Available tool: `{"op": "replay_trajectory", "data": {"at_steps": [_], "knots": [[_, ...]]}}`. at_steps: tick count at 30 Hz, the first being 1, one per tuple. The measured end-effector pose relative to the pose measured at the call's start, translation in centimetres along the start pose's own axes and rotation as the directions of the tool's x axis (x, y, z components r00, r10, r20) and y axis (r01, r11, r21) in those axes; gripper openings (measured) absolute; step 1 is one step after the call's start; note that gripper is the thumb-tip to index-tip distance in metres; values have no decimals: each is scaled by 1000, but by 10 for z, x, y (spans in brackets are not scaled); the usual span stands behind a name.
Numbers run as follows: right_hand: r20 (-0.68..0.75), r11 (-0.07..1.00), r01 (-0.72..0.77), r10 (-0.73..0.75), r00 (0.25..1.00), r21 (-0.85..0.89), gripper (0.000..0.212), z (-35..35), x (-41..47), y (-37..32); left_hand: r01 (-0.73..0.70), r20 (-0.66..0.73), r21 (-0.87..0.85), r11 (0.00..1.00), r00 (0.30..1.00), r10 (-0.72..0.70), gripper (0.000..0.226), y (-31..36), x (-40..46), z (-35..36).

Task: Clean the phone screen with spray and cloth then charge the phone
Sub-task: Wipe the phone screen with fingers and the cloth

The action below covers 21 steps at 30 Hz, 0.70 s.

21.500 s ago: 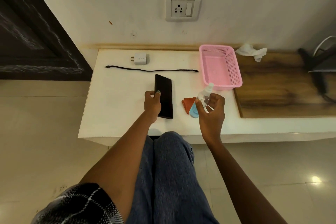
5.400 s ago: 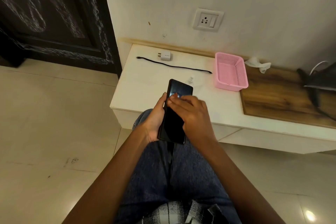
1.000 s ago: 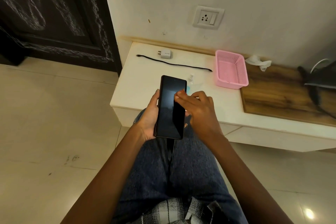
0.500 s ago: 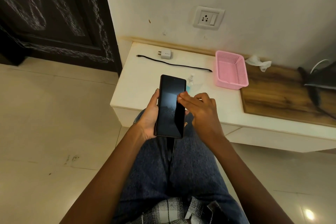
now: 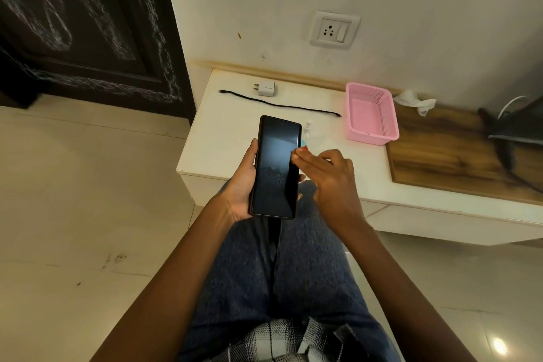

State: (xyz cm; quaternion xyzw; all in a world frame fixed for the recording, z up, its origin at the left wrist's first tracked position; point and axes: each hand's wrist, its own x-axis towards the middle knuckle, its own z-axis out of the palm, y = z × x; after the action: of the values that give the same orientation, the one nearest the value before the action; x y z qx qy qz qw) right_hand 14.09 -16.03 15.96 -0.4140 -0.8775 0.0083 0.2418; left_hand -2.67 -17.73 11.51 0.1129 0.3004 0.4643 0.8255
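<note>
Left hand (image 5: 244, 185) cradles phone (image 5: 277, 167) loosely, right hand (image 5: 326, 173) pinches cloth (image 5: 302, 150) at its edge; hard wiping could tip it out.

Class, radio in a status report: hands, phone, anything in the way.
Left hand holds phone over lap. Right hand wipes its right edge, a bit of cloth under the fingers. Cable and adapter untouched; nothing blocking.

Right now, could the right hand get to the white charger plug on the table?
Probably yes. The right hand is at the edge of the phone, with a bit of cloth pinched under its fingers. The white charger plug lies in the open beyond the black cable, nothing covering it.
</note>
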Motion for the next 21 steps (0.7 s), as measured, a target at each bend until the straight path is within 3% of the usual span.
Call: {"op": "replay_trajectory", "data": {"at_steps": [8,16,21], "knots": [[16,999,-37,37,999,6,69,3,14,1,-1,-29,-27,1000,1000,0,73,0,-1,0],[10,999,51,-52,999,17,55,15,-28,-7,4,-62,-38,999,998,-7,80,-1,1,-5],[14,1000,-1,1,1000,5,58,5,1,2,-8,-101,7,1000,995,9,73,-1,2,1]]}}
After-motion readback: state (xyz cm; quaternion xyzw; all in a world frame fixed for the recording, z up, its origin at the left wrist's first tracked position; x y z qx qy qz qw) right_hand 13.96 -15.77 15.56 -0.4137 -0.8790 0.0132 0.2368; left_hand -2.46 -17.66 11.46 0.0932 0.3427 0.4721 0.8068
